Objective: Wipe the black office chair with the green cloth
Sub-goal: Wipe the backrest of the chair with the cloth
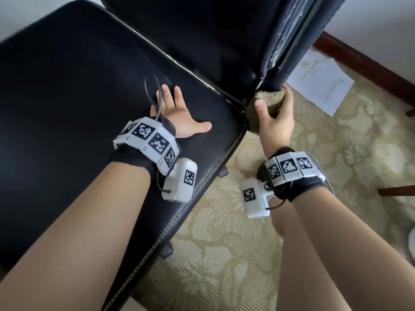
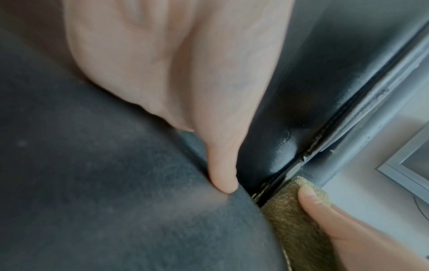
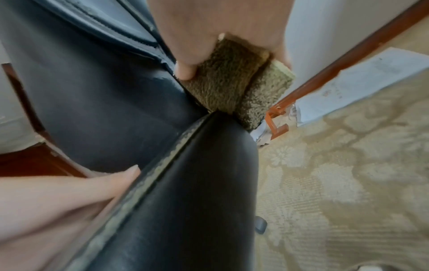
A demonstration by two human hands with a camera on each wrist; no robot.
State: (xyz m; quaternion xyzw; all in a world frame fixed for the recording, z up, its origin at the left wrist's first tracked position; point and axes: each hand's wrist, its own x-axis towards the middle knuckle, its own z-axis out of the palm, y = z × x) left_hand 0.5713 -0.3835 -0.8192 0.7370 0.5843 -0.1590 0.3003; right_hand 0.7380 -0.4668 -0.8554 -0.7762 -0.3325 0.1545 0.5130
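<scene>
The black office chair's seat [image 1: 78, 90] fills the left of the head view, its backrest [image 1: 224, 30] rising at the top. My left hand [image 1: 177, 113] lies flat on the seat near its right rear corner, fingers straight, thumb spread; the thumb [image 2: 223, 176] presses the leather. My right hand [image 1: 275, 115] grips the folded olive-green cloth [image 1: 268, 102] against the bottom edge of the backrest, just beyond the seat corner. In the right wrist view the cloth [image 3: 232, 78] is pinched between thumb and fingers at the gap between seat [image 3: 185, 201] and backrest. The cloth [image 2: 299, 223] also shows at the lower right of the left wrist view.
Patterned beige carpet [image 1: 314, 209] lies to the right of the chair. A white paper sheet [image 1: 321, 79] rests on the floor by a dark wooden baseboard [image 1: 359, 61]. Chair casters [image 1: 167, 249] peek out under the seat. A wooden furniture leg [image 1: 397, 190] stands at the right edge.
</scene>
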